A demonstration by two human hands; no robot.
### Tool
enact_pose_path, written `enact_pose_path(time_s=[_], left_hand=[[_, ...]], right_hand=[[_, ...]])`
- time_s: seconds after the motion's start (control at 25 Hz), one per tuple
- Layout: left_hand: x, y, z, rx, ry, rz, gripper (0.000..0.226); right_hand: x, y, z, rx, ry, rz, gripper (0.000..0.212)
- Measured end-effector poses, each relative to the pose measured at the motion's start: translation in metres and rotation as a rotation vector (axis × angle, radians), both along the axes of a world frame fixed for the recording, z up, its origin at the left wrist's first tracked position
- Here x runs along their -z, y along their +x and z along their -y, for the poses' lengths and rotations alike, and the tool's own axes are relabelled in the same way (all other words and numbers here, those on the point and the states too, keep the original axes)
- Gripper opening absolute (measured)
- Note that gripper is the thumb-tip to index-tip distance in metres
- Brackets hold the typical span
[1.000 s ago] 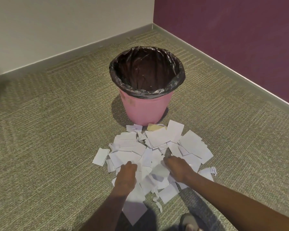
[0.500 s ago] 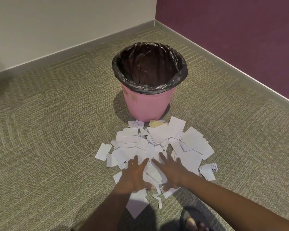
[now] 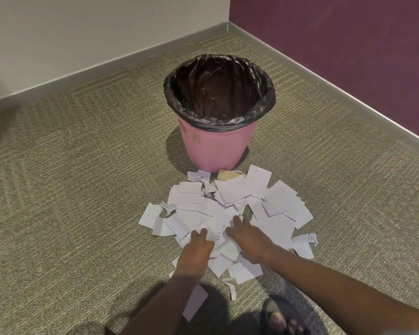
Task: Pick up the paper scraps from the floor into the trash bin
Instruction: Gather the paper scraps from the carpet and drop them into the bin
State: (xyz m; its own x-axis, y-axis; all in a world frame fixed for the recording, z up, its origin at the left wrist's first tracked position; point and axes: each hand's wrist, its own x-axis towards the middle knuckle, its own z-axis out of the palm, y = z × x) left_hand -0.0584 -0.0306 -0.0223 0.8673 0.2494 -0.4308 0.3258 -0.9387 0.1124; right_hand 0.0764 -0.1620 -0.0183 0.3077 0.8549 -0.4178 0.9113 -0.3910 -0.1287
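A heap of white paper scraps (image 3: 230, 194) lies on the carpet just in front of a pink trash bin (image 3: 213, 151) lined with a black bag. The bin stands upright, and only the dark liner shows inside it. Both my hands rest on the near side of the heap. My left hand (image 3: 196, 252) has its fingers curled into some scraps. Beside it, my right hand (image 3: 249, 240) lies flat on the paper with its fingers stretched forward and slightly apart. One loose scrap (image 3: 195, 302) lies nearer to me, under my left forearm.
Grey-green carpet (image 3: 82, 189) surrounds the pile. A cream wall (image 3: 82, 32) and a purple wall (image 3: 336, 32) meet in the corner behind the bin. My sandalled foot (image 3: 281, 317) is at the bottom edge. A crumpled scrap (image 3: 312, 238) sits at the pile's right edge.
My hands came together on the near part of the pile. The left hand's spread fingers have curled into the scraps, and nearby pieces have shifted.
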Motion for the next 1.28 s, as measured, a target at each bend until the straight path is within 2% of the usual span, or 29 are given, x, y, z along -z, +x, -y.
enact_pose_path(time_s=[0.24, 0.36, 0.48, 0.56, 0.64, 0.76, 0.88, 1.0, 1.12, 1.28], left_hand=[[-0.004, 0.004, -0.003, 0.004, 0.014, 0.084, 0.040], [-0.022, 0.012, -0.009, -0.018, -0.013, 0.184, 0.039], [-0.048, 0.026, -0.021, -0.097, -0.079, 0.324, 0.040], [-0.068, 0.037, -0.033, -0.164, -0.128, 0.392, 0.038], [-0.094, 0.047, -0.045, -0.222, -0.155, 0.469, 0.027], [-0.141, 0.055, -0.059, -0.280, -0.167, 0.617, 0.010], [-0.191, 0.057, -0.072, -0.290, -0.150, 0.758, 0.018], [-0.240, 0.065, -0.083, -0.328, -0.156, 0.870, 0.021], [-0.287, 0.084, -0.094, -0.387, -0.177, 0.991, 0.021], [-0.313, 0.137, -0.122, -0.445, -0.181, 1.125, 0.022]], right_hand=[[0.000, 0.019, 0.006, 0.240, 0.144, -0.307, 0.043], [-0.019, 0.027, 0.002, 0.372, 0.258, -0.338, 0.030], [-0.051, 0.039, -0.005, 0.411, 0.351, -0.334, 0.011], [-0.081, 0.050, -0.010, 0.403, 0.367, -0.313, 0.015], [-0.114, 0.059, -0.018, 0.434, 0.394, -0.331, 0.019], [-0.167, 0.066, -0.030, 0.524, 0.563, -0.417, 0.020], [-0.215, 0.072, -0.043, 0.635, 0.783, -0.479, 0.024], [-0.255, 0.083, -0.059, 0.646, 0.983, -0.455, 0.021], [-0.283, 0.103, -0.083, 0.679, 1.105, -0.455, 0.023], [-0.305, 0.138, -0.121, 0.730, 1.201, -0.343, 0.026]])
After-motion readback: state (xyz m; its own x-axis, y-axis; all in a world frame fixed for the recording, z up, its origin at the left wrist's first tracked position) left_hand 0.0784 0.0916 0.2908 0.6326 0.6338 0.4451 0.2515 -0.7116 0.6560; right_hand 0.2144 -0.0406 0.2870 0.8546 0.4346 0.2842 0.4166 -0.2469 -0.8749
